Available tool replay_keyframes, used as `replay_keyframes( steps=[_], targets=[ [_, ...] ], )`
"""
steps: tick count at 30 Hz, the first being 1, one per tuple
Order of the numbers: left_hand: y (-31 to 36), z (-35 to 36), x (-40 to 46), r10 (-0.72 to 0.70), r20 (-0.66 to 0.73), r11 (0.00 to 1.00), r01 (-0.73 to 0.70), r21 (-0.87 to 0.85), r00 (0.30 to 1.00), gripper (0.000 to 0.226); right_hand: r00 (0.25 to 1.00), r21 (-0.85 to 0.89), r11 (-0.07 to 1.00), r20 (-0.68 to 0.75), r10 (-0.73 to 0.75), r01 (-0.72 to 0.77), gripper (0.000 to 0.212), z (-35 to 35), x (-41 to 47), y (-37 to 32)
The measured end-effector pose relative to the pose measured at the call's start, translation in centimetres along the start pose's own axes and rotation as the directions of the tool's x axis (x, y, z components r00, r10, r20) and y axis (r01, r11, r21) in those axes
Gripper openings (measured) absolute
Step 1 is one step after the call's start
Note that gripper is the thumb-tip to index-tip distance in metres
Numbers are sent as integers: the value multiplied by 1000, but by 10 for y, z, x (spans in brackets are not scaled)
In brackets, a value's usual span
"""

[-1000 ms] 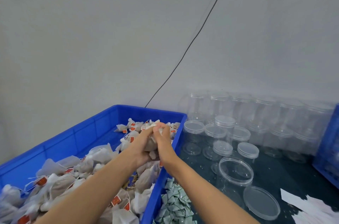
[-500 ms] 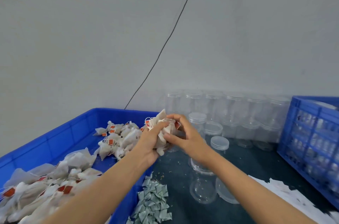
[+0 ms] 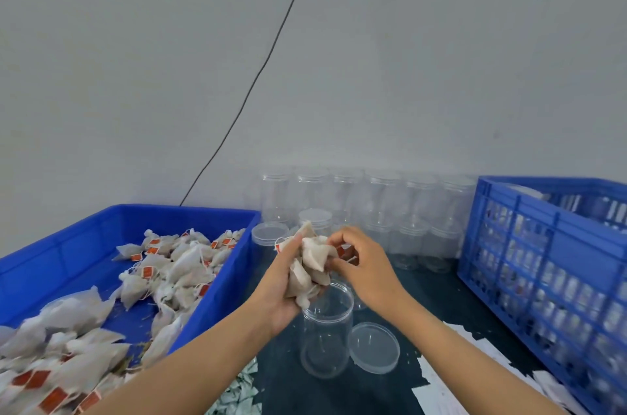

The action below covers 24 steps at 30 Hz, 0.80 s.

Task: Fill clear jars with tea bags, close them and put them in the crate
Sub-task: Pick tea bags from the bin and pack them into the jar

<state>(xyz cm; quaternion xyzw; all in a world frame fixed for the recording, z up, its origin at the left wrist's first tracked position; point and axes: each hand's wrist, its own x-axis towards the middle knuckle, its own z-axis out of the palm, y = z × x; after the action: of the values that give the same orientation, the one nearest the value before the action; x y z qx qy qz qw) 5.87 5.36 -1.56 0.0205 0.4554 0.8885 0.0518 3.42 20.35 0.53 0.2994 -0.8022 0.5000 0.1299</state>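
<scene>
My left hand [image 3: 276, 292] grips a bunch of white tea bags [image 3: 310, 262] just above the mouth of an open clear jar [image 3: 325, 336] standing on the dark table. My right hand [image 3: 364, 265] pinches the same bunch from the right side. The jar's loose clear lid [image 3: 373, 348] lies flat to its right. More tea bags [image 3: 173, 265] with orange tags fill the blue tray [image 3: 54, 251] at the left. The blue slatted crate [image 3: 543, 265] stands at the right with closed jars inside.
Rows of empty clear jars [image 3: 383, 207] with lids stand against the back wall. A heap of small green-white packets [image 3: 237, 394] lies at the near edge beside the tray. White paper slips [image 3: 451, 380] lie near the crate. A black cable [image 3: 258, 75] runs down the wall.
Both hands lifted the bunch of tea bags out of the blue tray and carried it right, to just above the open jar. The view has swung right, showing more of the crate.
</scene>
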Motion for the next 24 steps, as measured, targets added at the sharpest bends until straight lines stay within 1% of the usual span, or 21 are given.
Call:
replay_keyframes(
  steps=[1,2,4,5,6,7,9,11,14,17,19,22,24],
  targets=[
    [0,-1,1,4,-15,1000,-3,26,1000,38,999,69,997,-13,36,-35,9,0,0,2],
    [1,-2,2,10,-38,999,-8,45,999,42,996,153,985,-30,80,-75,10,-1,0,3],
    [2,-5,3,12,-89,998,-7,61,996,58,983,334,928,-31,184,-163,18,-1,-1,6],
    [2,-7,4,16,-109,998,-9,61,994,62,974,381,902,-15,224,-202,20,-2,-1,8],
    [2,-10,5,21,-127,999,-15,48,992,64,968,375,898,-1,250,-231,20,-2,0,11],
    [2,-13,6,30,-144,999,-25,32,989,64,965,331,910,6,264,-251,18,-3,1,13],
    [2,-21,8,54,-179,999,-52,15,982,64,963,188,946,1,269,-264,13,-4,4,20],
    [1,-28,10,67,-198,998,-69,-6,978,61,967,38,966,3,255,-255,18,-6,8,27],
    [1,-35,9,84,-229,993,-101,-62,970,48,979,-164,968,38,201,-192,22,-7,10,35],
    [1,-37,8,114,-239,988,-136,-77,964,36,983,-241,960,85,164,-140,23,-3,8,41],
    [0,-37,7,111,-239,988,-133,-75,965,33,983,-267,957,110,145,-111,25,0,5,43],
    [0,-38,6,79,-219,994,-94,-63,972,41,983,-275,958,131,126,-86,27,3,3,43],
    [0,-39,6,58,-199,996,-70,-51,978,48,976,-279,959,192,106,-49,27,3,3,40]
  ],
)
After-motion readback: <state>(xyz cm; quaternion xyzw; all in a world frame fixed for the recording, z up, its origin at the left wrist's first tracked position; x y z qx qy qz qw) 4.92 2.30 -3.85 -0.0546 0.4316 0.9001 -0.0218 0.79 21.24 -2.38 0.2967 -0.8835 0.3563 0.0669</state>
